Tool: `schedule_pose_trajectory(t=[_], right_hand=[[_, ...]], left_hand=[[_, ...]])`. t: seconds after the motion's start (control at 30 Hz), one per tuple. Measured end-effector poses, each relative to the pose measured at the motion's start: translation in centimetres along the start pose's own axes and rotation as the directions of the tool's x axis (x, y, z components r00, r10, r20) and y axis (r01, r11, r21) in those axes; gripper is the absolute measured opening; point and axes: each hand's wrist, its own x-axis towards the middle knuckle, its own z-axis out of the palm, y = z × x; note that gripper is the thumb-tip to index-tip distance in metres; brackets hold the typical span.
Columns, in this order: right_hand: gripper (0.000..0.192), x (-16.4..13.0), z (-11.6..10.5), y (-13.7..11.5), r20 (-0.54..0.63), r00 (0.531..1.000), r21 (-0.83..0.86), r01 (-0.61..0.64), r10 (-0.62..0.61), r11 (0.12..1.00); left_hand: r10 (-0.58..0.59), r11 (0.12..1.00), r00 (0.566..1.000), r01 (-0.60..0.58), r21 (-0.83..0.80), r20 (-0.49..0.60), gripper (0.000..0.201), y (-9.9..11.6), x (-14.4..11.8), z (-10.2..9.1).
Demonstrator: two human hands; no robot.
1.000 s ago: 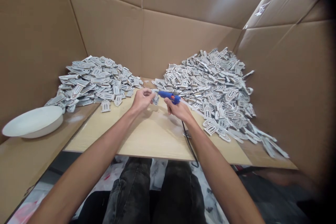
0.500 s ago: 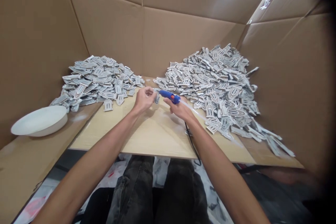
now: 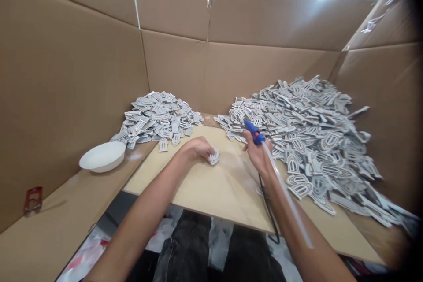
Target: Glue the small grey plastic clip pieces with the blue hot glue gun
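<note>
Left hand (image 3: 197, 149) pinches a grey cutout piece (image 3: 214, 156) against the desk (image 3: 211, 189), fingers largely hiding it. Right hand (image 3: 259, 156) grips blue glue gun (image 3: 254, 131); its handle is hidden, cord partly cut off.

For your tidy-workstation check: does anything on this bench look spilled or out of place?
Yes. The right pile has slumped, with pieces trailing off the board toward the bench's right edge. A small red item lies alone at far left.
</note>
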Motion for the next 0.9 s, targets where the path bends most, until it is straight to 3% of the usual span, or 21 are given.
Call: schedule_pose_trajectory(t=[0.13, 0.2, 0.27, 0.33, 0.5, 0.73, 0.9], right_hand=[[0.063, 0.3, 0.2, 0.3, -0.008, 1.000, -0.027, -0.009, 0.008, 1.000], [0.064, 0.3, 0.5, 0.4, 0.007, 1.000, -0.034, 0.007, -0.007, 0.999], [0.065, 0.3, 0.7, 0.4, 0.018, 1.000, -0.044, 0.024, -0.023, 0.999], [0.065, 0.3, 0.8, 0.4, 0.030, 0.999, -0.059, 0.026, -0.024, 0.998], [0.064, 0.3, 0.7, 0.2, 0.048, 0.999, -0.090, -0.018, 0.022, 0.996], [0.062, 1.1, 0.4, 1.5, 0.080, 0.994, -0.252, -0.054, 0.077, 0.966], [0.036, 2.1, -0.4, 3.7, 0.108, 0.981, -0.566, -0.070, 0.158, 0.822]], left_hand=[[0.028, 0.999, 0.986, -0.035, -0.040, -0.163, 0.087, 2.2, 3.7, -1.7], [0.016, 0.997, 0.971, -0.033, -0.066, -0.240, 0.090, 2.3, 4.6, -1.9], [-0.018, 0.999, 0.968, 0.005, -0.050, -0.252, 0.082, 1.6, 4.5, -1.8], [-0.021, 0.998, 0.980, 0.033, 0.057, -0.197, 0.063, 0.7, 3.8, -1.3], [0.033, 0.950, 0.999, -0.026, 0.310, -0.017, 0.007, -0.6, 2.3, -0.7], [-0.008, 0.841, 0.984, -0.088, 0.534, 0.175, 0.015, -1.5, 1.3, -0.6], [-0.063, 0.725, 0.946, -0.175, 0.666, 0.317, 0.012, -2.4, 0.3, -0.3]])
